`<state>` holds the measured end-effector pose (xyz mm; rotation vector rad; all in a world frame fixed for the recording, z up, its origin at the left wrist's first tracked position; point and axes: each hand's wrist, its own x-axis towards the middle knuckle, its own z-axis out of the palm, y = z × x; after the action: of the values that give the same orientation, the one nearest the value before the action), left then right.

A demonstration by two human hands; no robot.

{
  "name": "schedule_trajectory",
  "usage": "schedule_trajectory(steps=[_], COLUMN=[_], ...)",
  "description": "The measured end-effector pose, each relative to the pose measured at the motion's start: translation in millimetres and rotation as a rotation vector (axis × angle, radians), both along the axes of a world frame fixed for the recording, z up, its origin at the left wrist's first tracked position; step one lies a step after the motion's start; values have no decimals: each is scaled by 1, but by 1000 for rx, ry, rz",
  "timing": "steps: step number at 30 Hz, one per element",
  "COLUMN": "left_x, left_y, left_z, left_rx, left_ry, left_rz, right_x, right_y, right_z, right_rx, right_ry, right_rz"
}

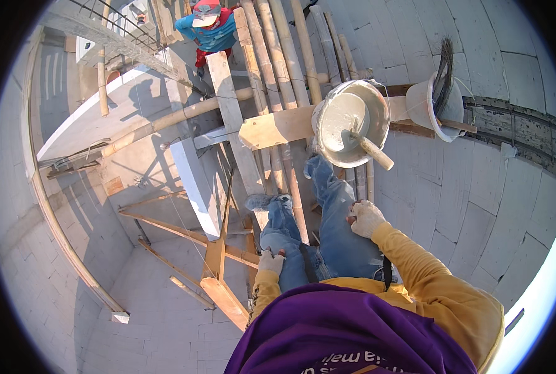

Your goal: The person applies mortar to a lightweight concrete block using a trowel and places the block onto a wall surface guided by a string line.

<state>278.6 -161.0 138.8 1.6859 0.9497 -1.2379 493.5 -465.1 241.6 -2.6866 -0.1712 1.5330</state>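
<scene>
My left hand (270, 262), in a pale glove with bare fingertips, is closed on the left thigh of my blue jeans (279, 225). At the right thigh, my right hand (366, 219), gloved the same way, has its fingers curled in against the denim. No tool shows in either hand. Ahead of my right foot, a round whitish tub (348, 128) holds grey wet mortar. A trowel with a wooden handle (376, 154) lies in it, the handle sticking out over the rim towards me.
Bamboo poles (278, 59) and planks (237, 134) form the platform under my feet. A white bucket (437, 109) with a dark brush stands right of the tub. Block walls (471, 193) rise at the right. Left lies a deep drop with timber bracing (166, 230). A person (212, 31) stands below, ahead.
</scene>
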Motion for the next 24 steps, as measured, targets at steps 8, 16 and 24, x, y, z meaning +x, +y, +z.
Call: schedule_trajectory(steps=[8,16,24], left_x=[61,58,70], left_y=[-13,-54,-58], left_z=[23,8,9], left_rx=[17,41,45], left_ry=[359,410,435], left_rz=[-77,-30,-61], right_x=[-2,15,29], right_y=[62,37,44], right_z=[-1,-13,-8], right_rx=[-243,-276,-299], right_ry=[275,227,226], right_rz=[103,174,145])
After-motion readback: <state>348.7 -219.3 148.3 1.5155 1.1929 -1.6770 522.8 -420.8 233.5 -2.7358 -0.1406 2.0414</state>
